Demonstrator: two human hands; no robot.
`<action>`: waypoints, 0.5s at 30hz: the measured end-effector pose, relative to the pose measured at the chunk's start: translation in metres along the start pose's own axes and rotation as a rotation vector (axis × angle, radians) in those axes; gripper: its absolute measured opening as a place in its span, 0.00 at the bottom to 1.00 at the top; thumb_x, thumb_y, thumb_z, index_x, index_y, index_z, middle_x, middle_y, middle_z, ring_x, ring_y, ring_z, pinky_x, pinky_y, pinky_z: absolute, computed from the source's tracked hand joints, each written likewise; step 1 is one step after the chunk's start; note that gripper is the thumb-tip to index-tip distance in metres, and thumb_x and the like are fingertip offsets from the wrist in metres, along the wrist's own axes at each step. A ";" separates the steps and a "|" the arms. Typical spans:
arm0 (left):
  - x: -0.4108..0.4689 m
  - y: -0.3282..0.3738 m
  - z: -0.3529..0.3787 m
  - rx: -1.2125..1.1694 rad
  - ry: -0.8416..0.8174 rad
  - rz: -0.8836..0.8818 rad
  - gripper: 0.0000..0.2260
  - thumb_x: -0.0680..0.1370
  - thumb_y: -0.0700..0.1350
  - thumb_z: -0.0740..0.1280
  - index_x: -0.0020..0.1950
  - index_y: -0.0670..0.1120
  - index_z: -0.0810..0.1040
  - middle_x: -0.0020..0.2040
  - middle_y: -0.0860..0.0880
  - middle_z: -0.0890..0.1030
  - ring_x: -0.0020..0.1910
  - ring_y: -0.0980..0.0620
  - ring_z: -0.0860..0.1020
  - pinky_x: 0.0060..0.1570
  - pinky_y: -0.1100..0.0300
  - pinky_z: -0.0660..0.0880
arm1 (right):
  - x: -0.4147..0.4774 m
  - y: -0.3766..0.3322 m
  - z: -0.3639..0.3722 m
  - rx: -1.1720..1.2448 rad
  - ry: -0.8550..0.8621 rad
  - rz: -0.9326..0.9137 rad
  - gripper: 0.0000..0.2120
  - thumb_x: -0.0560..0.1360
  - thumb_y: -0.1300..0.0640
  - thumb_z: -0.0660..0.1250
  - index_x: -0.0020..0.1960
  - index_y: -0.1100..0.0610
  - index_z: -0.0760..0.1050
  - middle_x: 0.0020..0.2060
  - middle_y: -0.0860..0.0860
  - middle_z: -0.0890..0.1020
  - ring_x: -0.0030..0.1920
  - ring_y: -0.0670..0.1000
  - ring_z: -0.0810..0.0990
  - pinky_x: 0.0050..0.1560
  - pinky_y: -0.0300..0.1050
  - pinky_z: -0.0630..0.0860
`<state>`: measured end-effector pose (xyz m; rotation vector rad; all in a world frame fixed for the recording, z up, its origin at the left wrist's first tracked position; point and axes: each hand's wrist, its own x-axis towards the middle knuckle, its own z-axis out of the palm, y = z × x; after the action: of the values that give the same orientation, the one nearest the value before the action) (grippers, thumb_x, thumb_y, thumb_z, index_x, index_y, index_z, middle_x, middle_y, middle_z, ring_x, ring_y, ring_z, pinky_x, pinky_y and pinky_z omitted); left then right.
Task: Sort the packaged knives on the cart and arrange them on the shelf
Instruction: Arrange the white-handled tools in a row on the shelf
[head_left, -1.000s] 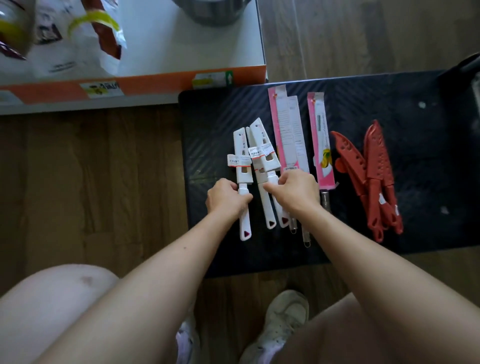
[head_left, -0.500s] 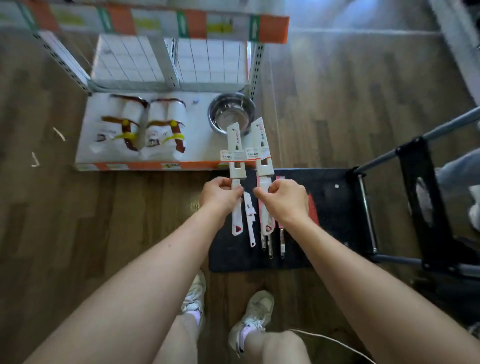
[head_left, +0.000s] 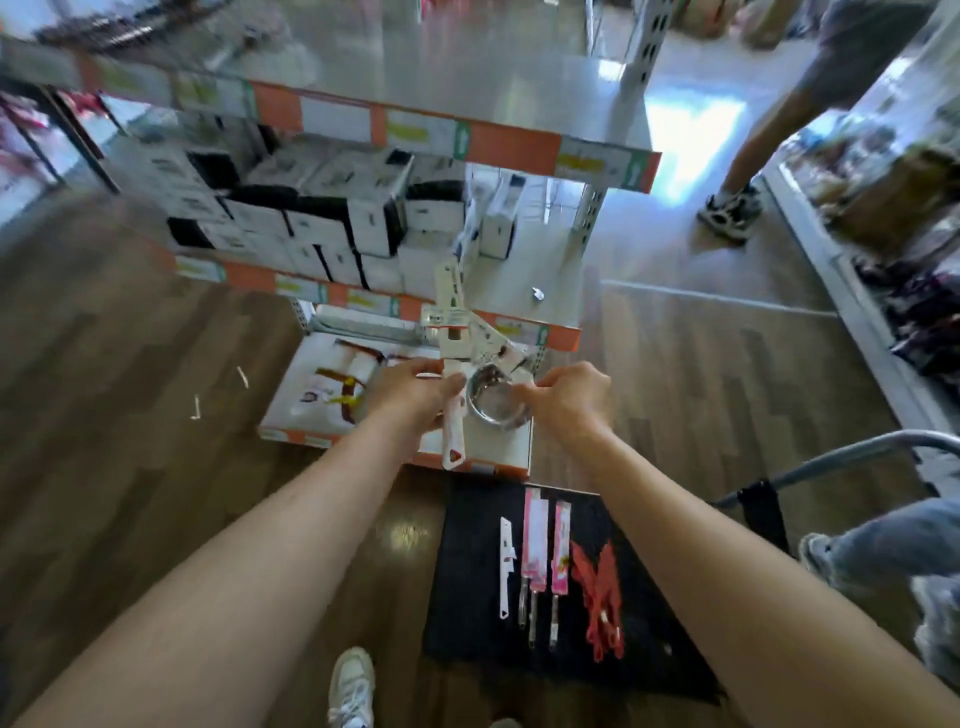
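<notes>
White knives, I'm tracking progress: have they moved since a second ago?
Yes: white knives lifted off the black cart, up toward the shelf.

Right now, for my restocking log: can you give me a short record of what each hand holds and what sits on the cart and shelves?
left hand: grips upright white knife by its handle
right hand: pinches tilted white knife
cart deck: one white knife, pink packs, red knives
middle shelf: boxes on the left, bare on the right
bottom shelf: steel bowl
</notes>
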<state>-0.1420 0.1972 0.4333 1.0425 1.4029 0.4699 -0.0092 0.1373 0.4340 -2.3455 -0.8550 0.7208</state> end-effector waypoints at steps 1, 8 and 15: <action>-0.001 0.009 -0.009 -0.027 -0.003 0.003 0.11 0.75 0.41 0.70 0.57 0.46 0.76 0.46 0.46 0.82 0.44 0.47 0.80 0.54 0.46 0.78 | 0.000 -0.012 -0.001 0.023 0.016 -0.013 0.12 0.68 0.50 0.72 0.41 0.59 0.84 0.38 0.57 0.84 0.40 0.54 0.81 0.42 0.46 0.80; 0.016 0.057 -0.082 -0.154 -0.046 0.057 0.13 0.76 0.36 0.68 0.60 0.40 0.74 0.39 0.46 0.77 0.37 0.49 0.77 0.40 0.54 0.77 | -0.005 -0.092 0.018 0.290 0.024 0.039 0.09 0.71 0.53 0.70 0.35 0.56 0.81 0.18 0.45 0.75 0.22 0.42 0.73 0.25 0.29 0.69; 0.062 0.114 -0.162 -0.114 -0.107 0.108 0.14 0.76 0.36 0.67 0.61 0.38 0.73 0.39 0.45 0.77 0.43 0.45 0.78 0.44 0.50 0.78 | 0.000 -0.185 0.062 0.550 0.033 0.117 0.09 0.71 0.52 0.71 0.39 0.58 0.80 0.39 0.55 0.84 0.37 0.51 0.80 0.41 0.44 0.79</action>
<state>-0.2487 0.3545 0.5148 1.0390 1.2158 0.5593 -0.1243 0.2769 0.5074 -1.9133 -0.4319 0.8381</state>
